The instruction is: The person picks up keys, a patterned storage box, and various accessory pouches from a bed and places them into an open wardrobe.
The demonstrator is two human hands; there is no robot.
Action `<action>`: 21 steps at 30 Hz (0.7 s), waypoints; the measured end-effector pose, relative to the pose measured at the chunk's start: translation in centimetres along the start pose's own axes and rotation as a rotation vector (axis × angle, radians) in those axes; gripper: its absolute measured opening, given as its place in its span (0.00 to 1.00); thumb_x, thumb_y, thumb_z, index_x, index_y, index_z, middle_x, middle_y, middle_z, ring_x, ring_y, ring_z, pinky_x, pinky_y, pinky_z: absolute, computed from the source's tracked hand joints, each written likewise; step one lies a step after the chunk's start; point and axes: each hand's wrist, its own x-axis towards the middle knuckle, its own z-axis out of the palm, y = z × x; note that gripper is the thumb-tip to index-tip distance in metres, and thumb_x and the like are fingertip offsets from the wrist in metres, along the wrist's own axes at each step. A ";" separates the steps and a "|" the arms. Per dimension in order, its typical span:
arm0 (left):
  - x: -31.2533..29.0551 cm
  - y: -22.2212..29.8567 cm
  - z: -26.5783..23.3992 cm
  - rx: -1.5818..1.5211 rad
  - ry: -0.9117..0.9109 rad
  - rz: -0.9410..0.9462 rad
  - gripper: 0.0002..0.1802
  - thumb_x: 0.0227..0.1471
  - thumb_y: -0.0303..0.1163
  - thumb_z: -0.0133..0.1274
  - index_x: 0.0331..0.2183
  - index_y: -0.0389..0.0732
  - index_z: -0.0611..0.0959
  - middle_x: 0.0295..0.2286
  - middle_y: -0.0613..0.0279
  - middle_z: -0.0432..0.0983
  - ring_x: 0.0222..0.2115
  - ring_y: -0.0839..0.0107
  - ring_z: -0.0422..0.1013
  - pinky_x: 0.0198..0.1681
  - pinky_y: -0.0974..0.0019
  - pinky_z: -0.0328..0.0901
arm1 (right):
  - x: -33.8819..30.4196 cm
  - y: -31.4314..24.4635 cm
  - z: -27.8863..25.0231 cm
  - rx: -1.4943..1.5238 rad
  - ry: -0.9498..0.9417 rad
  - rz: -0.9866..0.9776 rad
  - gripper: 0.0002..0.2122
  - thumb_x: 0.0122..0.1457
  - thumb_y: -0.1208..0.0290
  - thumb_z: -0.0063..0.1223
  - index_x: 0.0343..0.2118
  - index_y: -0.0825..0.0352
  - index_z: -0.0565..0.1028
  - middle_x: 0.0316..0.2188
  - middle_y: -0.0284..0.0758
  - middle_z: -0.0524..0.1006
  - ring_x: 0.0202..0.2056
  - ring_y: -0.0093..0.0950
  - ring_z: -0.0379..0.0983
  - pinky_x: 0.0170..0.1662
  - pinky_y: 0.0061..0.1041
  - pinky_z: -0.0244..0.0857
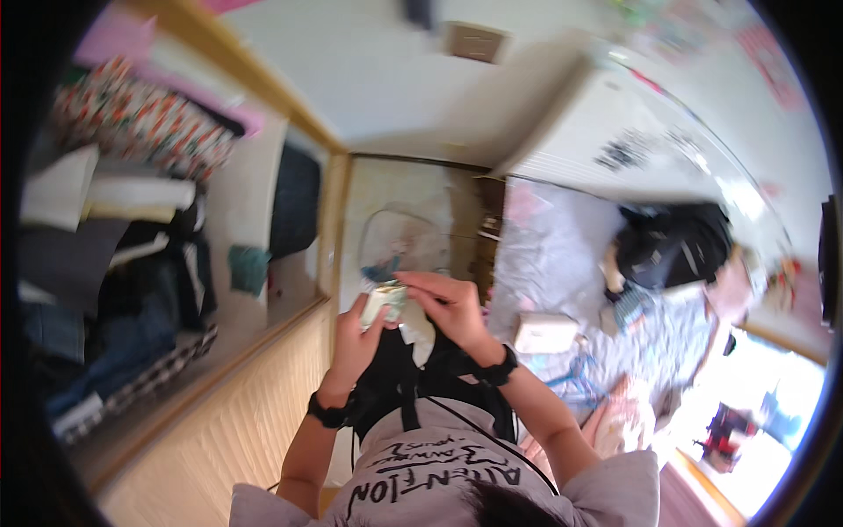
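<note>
In front of my body my left hand (353, 344) is closed round a small pale green and white packet (381, 304), thumb on its near side. From the right, my right hand (452, 309) reaches over with its fingers pinched together at the packet's upper edge. Blur hides exactly what those fingertips grip. Just below the hands hangs a pale strip (419, 334), whose kind I cannot make out. Beyond the packet, near the floor, is a blurred, rounded, see-through shape (404, 241) with something blue in it.
On the left stands an open wardrobe with folded clothes (79, 272) and a wooden frame (332, 237). To the right, a bed with a pale sheet (553, 246) bears a black bag (672, 246), a whitish box (546, 334) and blue hangers (575, 382).
</note>
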 end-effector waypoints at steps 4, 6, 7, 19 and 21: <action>0.2 2.0 2.3 -0.089 -0.126 0.001 0.08 0.47 0.26 0.43 0.31 0.31 0.69 0.23 0.58 0.71 0.21 0.73 0.70 0.23 0.76 0.64 | -2.5 -1.0 -1.8 0.076 0.177 0.007 0.09 0.45 0.81 0.47 0.33 0.70 0.71 0.30 0.37 0.73 0.31 0.23 0.69 0.34 0.17 0.62; 0.6 2.6 3.5 -0.109 -0.209 0.003 0.09 0.47 0.26 0.43 0.32 0.31 0.69 0.24 0.58 0.71 0.21 0.73 0.70 0.23 0.75 0.65 | -3.6 -1.4 -2.9 0.000 0.254 -0.018 0.09 0.45 0.81 0.46 0.33 0.70 0.71 0.30 0.37 0.73 0.31 0.23 0.69 0.34 0.17 0.62; 0.6 2.9 4.0 -0.095 -0.241 0.020 0.10 0.46 0.26 0.43 0.33 0.31 0.70 0.24 0.59 0.71 0.21 0.74 0.70 0.23 0.76 0.65 | -4.3 -1.6 -3.3 -0.059 0.283 -0.030 0.09 0.45 0.81 0.46 0.33 0.70 0.71 0.30 0.37 0.73 0.31 0.23 0.69 0.34 0.17 0.62; 0.4 7.5 4.9 -0.090 -0.424 0.106 0.10 0.44 0.25 0.46 0.30 0.30 0.73 0.24 0.60 0.72 0.19 0.77 0.68 0.21 0.78 0.62 | -7.9 -4.2 -3.1 0.216 0.586 -0.083 0.07 0.47 0.81 0.46 0.31 0.73 0.69 0.32 0.34 0.70 0.33 0.18 0.66 0.36 0.15 0.60; 0.6 7.9 4.1 -0.079 -0.440 0.114 0.09 0.43 0.25 0.47 0.30 0.29 0.73 0.23 0.60 0.72 0.18 0.78 0.68 0.20 0.79 0.61 | -7.8 -5.3 -2.8 0.292 0.552 -0.060 0.06 0.47 0.81 0.45 0.30 0.73 0.68 0.32 0.33 0.70 0.33 0.17 0.65 0.37 0.14 0.59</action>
